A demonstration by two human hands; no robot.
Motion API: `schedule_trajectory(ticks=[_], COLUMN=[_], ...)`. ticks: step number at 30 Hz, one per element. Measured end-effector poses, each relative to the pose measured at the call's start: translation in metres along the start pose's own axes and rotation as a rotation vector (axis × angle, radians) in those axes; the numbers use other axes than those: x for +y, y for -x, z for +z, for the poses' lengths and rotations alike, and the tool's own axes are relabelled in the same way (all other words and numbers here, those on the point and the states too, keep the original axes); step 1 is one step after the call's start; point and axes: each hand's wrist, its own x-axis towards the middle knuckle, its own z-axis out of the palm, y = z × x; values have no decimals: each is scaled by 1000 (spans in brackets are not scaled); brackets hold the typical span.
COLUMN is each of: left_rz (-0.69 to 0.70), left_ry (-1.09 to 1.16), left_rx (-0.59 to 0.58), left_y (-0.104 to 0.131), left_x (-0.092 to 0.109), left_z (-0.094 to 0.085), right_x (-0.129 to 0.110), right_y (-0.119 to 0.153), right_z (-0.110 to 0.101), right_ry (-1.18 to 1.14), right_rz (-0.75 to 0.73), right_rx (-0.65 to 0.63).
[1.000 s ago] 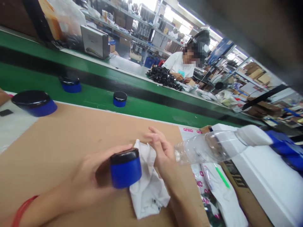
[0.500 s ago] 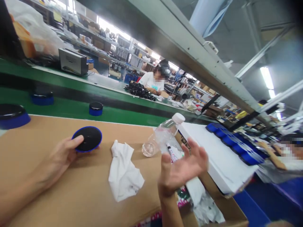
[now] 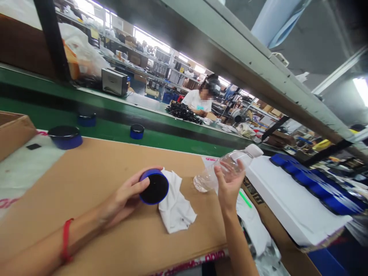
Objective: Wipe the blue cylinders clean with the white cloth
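Observation:
My left hand [image 3: 129,195] holds a short round blue piece with a black face [image 3: 155,188], thumb on its rim and the black face turned toward me. Behind it and to its right, a crumpled white cloth [image 3: 176,207] lies on the cardboard. My right hand [image 3: 231,184] is wrapped round a clear plastic bottle [image 3: 212,174] with a white cap. The thumb lies on the near side, and some fingers show through the clear plastic. The bottle leans strongly to the right, its bottom end near the cardboard.
Similar black-topped blue pieces [image 3: 66,137] stand at the back left, one [image 3: 137,131] on the green belt. A white box [image 3: 299,207] carries a row of blue pieces [image 3: 319,184] at right. A green pen [image 3: 245,199] lies below the bottle. A co-worker [image 3: 199,100] sits across the belt.
My right hand, spread open in front of the bottle before, is now around it, and the bottle leans further. My left hand has brought the blue piece rightward, beside the cloth. The view has shifted left.

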Motion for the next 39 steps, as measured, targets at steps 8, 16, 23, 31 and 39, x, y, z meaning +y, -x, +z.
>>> schedule_trajectory(ticks=[8, 16, 23, 31, 39], left_rz=[-18, -67, -55, -118, -97], left_ry=[93, 124, 135, 100, -86], left_rx=[-14, 40, 23, -41, 34], left_y=[-2, -9, -7, 0, -8], left_x=[-9, -7, -9, -10, -8], left_z=[3, 2, 6, 8, -8], right_x=[5, -69, -66, -83, -32], right_y=[-4, 58, 61, 109, 21], right_z=[-13, 14, 16, 42, 0], right_ry=[123, 267, 312, 345, 219], right_rz=[-69, -430, -433, -464, -87], right_rx=[-24, 90, 65, -452, 25])
